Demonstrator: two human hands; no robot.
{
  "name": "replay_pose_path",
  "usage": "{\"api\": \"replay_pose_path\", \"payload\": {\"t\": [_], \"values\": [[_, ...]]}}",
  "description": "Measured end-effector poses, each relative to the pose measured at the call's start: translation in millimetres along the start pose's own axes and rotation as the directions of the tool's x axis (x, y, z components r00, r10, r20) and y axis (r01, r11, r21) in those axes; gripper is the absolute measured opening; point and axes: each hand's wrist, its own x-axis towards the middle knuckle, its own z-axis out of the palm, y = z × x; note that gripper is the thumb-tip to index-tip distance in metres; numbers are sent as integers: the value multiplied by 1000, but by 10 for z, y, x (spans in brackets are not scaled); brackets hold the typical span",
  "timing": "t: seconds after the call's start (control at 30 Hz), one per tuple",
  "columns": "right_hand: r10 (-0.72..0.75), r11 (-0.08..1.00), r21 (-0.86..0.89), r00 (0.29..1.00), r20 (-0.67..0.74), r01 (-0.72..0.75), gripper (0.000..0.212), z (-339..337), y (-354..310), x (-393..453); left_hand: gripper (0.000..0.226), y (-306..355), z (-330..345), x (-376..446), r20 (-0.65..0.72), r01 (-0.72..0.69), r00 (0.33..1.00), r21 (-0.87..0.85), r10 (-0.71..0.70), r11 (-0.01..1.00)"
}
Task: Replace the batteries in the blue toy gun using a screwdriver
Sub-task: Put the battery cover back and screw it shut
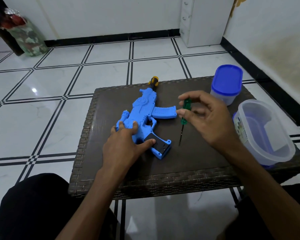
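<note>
The blue toy gun (145, 116) lies flat on the dark woven table (163, 177), its black and yellow muzzle pointing away from me. My left hand (126, 144) rests spread on the gun's rear body, the thumb lying on the black panel of the grip (160, 144). My right hand (208, 118) pinches the green handle of a screwdriver (184, 115) between thumb and fingers, just right of the gun's magazine. The thin shaft points down toward the table, near the grip. No batteries show.
A lidded container with a blue lid (226, 84) stands at the table's back right. A clear open container (265, 132) lies tilted at the right edge. Tiled floor surrounds the table, and my knees are at the front.
</note>
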Motion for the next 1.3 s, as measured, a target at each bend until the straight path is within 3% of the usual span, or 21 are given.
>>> {"api": "replay_pose_path", "payload": {"t": [0.17, 0.47, 1.0, 1.3], "values": [[-30, 965, 263, 1000, 9, 26, 28, 102, -84, -186, 80, -6, 8, 6, -5, -3, 1000, 3, 3, 1000], [-78, 952, 296, 997, 8, 72, 33, 224, -79, -252, 83, -6, 5, -8, -18, -5, 1000, 19, 5, 1000], [-119, 972, 209, 992, 31, 110, 39, 211, -68, -236, 83, 16, -4, -17, -7, 4, 1000, 39, -3, 999], [-273, 962, 6, 958, 91, 274, 27, 209, -92, -213, 81, 14, -8, -26, -7, 5, 1000, 27, -5, 1000]]}}
